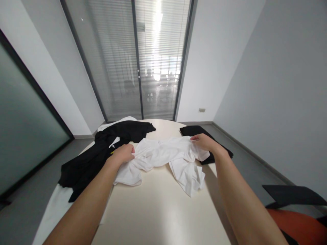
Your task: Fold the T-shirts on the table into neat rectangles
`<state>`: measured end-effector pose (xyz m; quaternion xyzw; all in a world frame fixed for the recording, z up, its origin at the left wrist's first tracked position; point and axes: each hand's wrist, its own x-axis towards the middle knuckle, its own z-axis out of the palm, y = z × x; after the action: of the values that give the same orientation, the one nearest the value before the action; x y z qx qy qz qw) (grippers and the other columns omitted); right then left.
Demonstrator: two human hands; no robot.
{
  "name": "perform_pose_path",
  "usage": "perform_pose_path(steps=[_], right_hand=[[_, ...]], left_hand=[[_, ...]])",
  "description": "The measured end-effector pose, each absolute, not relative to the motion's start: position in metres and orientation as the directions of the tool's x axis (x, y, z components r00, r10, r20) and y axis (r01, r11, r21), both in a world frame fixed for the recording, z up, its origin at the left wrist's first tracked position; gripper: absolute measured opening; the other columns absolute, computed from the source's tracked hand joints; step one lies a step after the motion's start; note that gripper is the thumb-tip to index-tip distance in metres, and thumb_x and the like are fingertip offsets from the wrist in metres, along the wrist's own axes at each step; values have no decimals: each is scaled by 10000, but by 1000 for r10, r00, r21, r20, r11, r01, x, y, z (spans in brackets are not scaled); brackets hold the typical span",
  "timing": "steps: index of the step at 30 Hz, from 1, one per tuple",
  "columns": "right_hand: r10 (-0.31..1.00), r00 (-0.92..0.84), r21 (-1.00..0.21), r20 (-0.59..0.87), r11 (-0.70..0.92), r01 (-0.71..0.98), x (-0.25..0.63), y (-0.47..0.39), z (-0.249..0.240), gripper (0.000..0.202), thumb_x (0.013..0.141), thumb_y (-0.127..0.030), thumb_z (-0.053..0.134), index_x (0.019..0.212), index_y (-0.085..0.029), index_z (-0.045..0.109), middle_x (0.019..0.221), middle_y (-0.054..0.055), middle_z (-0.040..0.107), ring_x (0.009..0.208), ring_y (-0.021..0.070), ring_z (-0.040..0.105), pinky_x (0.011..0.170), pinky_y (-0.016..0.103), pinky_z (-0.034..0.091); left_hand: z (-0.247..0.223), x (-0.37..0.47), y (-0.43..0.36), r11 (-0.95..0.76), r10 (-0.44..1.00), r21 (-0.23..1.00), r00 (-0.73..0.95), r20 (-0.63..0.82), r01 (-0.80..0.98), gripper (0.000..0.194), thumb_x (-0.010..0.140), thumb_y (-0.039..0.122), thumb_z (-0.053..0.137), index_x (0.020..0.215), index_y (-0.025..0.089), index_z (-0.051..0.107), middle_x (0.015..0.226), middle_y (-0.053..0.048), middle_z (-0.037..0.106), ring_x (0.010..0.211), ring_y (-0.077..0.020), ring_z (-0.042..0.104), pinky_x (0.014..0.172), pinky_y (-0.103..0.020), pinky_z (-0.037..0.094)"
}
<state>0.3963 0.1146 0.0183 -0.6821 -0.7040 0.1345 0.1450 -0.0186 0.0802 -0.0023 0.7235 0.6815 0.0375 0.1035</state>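
One head-worn view looks forward and down along the pale table [150, 207].

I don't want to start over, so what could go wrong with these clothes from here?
The folded black cloth seems to stick out past the edge of the table, so a bump could send it down. The white shirt looks rumpled between the left hand and right hand, so creases might stay in.

The white garment [163, 153] is thin, creased cloth with a matt face; the black garment [87, 168] and the folded black cloth [194, 130] look like matt fabric too. The table [143, 207] is smooth with a soft gloss, the glass partition [114, 61] shiny, the wall [276, 95] smooth and matt.
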Motion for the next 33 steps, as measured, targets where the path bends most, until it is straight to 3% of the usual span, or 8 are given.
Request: perform_pose_path(steps=[5,11,15,17,19,22,27,33], right_hand=[[980,-79,-383,180,144,913,396,118,19,447,854,-176,579,1292,-109,634,1333,165,627,1228,288,593,1079,379,416],[899,-118,-391,423,298,871,390,121,13,774,823,-213,606,1528,-73,317,1585,212,294,1475,298,281,1214,418,218],[917,-90,-364,388,242,899,386,117,7,880,808,-266,658,1556,-73,237,1641,232,19,1507,383,113,1192,505,233],[942,-30,-330,335,147,933,385,114,11,784,795,-281,689,1501,-126,387,1636,222,92,1473,425,209,1150,551,289],[958,14,-297,286,75,952,383,109,20,550,810,-290,679,1338,-166,585,1532,207,380,1373,394,411,1095,522,372],[997,26,-344,76,2,939,376,99,38,249,862,-367,627,955,-160,730,1044,149,724,970,277,680,888,375,518],[892,-195,-480,-408,-28,877,353,86,42,413,799,-549,696,721,-143,699,797,109,751,641,181,681,605,258,518],[922,-159,-575,-352,-80,814,340,87,30,181,863,-322,678,856,-156,608,842,101,762,642,158,702,577,220,515]], left_hand=[[7,-19,82,-15,998,237,0,60,971,214,801,212,587,980,231,702,1031,-109,733,989,-299,682,823,-369,496],[6,-17,96,-227,855,517,-86,512,826,330,881,263,504,1151,162,665,1236,-133,658,1167,-268,611,1009,-373,467],[-9,-14,103,-298,875,531,5,484,793,455,825,292,584,1249,131,616,1490,-188,433,1261,-290,549,989,-374,485],[-12,-12,101,-232,923,524,16,384,819,393,809,323,618,1162,154,653,1376,-178,546,1120,-278,636,928,-366,502],[-13,-9,97,-148,969,540,11,248,829,283,819,362,617,1034,186,672,1082,-122,704,910,-248,697,829,-342,511],[-13,0,90,-27,999,647,40,-6,762,265,828,418,610,979,202,635,705,-35,724,616,-221,683,639,-306,480],[-28,27,80,-107,991,766,127,34,633,565,787,419,678,1270,170,522,637,10,704,561,-202,654,596,-281,443],[-45,45,86,-166,986,913,46,160,373,307,749,292,692,1019,151,659,805,-52,723,724,-191,677,696,-289,495]])
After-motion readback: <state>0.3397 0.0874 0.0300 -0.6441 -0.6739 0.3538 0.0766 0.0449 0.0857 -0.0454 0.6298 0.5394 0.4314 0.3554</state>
